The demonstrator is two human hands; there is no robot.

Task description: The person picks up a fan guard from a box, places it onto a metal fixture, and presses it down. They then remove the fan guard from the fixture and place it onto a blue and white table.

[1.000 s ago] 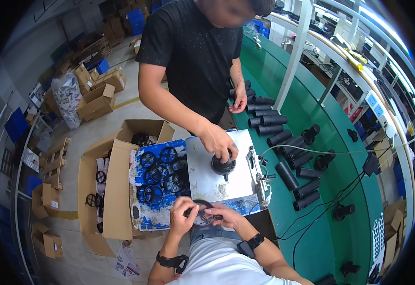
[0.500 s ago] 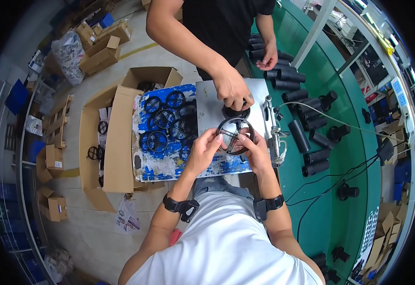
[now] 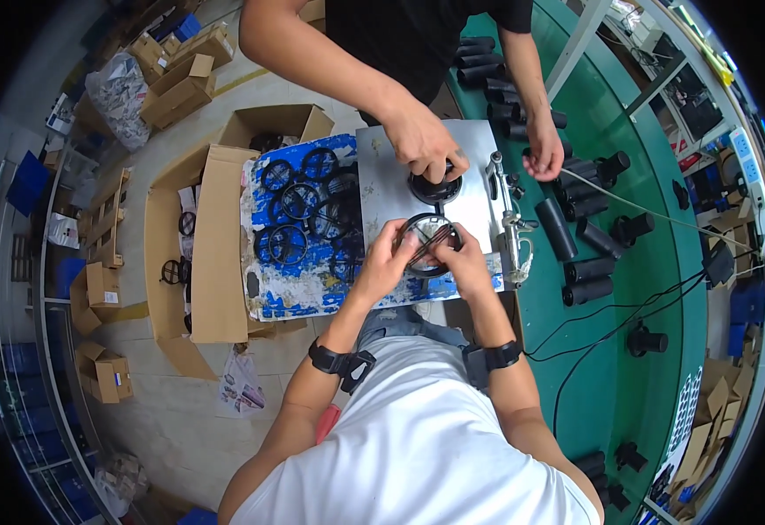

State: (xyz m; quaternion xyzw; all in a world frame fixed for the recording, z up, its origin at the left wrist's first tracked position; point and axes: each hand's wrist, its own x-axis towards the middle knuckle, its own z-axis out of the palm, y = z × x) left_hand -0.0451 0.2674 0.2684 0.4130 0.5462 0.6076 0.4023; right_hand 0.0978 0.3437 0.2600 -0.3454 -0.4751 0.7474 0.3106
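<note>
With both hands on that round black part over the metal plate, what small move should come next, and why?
Probably press it down flat. The left hand and right hand pinch the round black part from both sides over the metal plate, apparently tilted; a co-worker's hand occupies the neighbouring part.

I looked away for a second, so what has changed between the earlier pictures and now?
Both hands, left hand and right hand, moved forward from the near table edge onto the grey plate, carrying the black ring. The co-worker's hand stayed pressing the round black part. The rings on the blue sheet and the black tubes stayed put.
</note>
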